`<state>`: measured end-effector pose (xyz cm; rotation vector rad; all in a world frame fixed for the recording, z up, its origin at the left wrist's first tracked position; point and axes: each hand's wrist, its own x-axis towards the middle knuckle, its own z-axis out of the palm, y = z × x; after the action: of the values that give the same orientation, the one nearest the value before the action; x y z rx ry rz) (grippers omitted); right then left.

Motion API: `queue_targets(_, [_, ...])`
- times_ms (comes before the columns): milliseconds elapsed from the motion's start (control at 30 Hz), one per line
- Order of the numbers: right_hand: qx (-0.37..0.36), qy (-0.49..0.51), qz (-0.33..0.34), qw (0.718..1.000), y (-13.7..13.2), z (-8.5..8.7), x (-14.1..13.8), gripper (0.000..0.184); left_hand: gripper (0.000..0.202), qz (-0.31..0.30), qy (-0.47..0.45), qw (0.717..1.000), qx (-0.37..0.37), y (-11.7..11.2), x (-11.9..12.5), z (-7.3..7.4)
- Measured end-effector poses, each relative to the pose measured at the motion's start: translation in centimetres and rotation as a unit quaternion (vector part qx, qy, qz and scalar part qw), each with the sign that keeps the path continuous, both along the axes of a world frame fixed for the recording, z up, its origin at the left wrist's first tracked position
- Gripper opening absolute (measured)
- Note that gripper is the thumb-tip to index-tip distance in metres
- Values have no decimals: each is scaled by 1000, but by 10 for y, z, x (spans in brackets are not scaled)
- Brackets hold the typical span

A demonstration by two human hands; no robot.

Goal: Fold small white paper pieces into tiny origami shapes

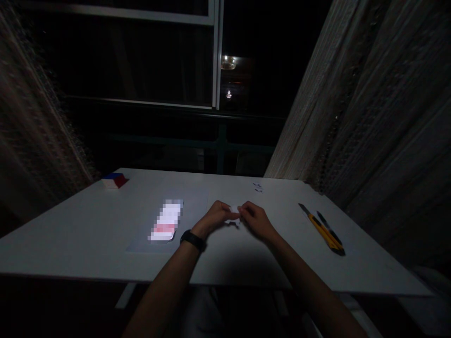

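Observation:
Over the middle of the white table (225, 263), my left hand (215, 217) and my right hand (256, 219) come together at a small piece of white paper (233, 209). The left thumb and fingers pinch its left side. At its right edge the right fingertips are closed on it. Dim light hides the paper's exact shape and any folds. A dark watch band is on my left wrist. Beyond the hands lie small pale scraps with dark marks (258, 188).
A lit phone (166, 220) lies on a pale sheet (136, 245) at left. A yellow utility knife (326, 233) with its blade out and a dark pen (328, 226) lie at right. A blue, red and white block (114, 180) sits far left. Curtains (310, 84) hang on both sides.

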<state>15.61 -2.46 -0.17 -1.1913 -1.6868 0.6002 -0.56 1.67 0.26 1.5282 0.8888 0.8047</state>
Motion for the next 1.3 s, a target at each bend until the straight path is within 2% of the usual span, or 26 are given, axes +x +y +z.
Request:
queue_targets(133, [-18,38,17,999,2,-2,0,29,29,12,-28,999,-30,0,4,-2])
queue_targets(267, [-23,50,18,998,4,-5,-1,31,26,17,-30,999,-30,-1,6,-2])
queue_targets(500, [-34,73,-17,997,5,-9,-2,26,29,12,33,999,29,-4,4,0])
queue_targets(767, [-41,49,-63,996,4,-7,-2,20,44,-4,108,989,102,4,2,-12])
queue_targets(933, [-62,37,-81,994,4,-6,-4,16,48,6,150,979,138,5,1,-13])
queue_targets(1133, [-2,12,-94,996,5,-9,-6,18,46,16,172,972,156,4,2,-14])
queue_targets(1300, [48,29,-92,994,6,-13,-6,20,44,20,187,965,186,3,2,-11])
